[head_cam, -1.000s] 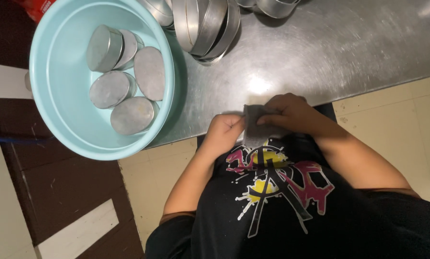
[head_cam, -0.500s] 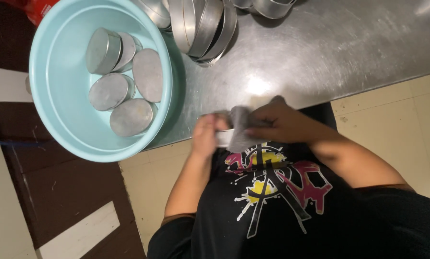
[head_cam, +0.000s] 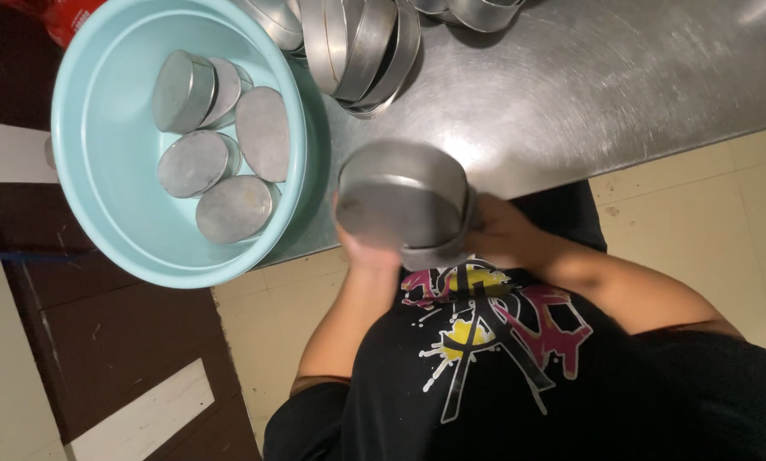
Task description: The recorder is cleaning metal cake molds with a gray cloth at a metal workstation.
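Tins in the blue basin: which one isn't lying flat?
The round metal tin at the upper left of the light blue basin. It is tipped up, showing its side wall; the other tins there lie flatter, showing mostly their round faces.

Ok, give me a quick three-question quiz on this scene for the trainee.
1. True or false: the left hand and the right hand both have a grip on the round tin.
2. What colour is the basin? A red, B light blue, C black.
3. What do the stacked tins beside the basin rest on?
Key: 1 true. 2 B. 3 the steel table.
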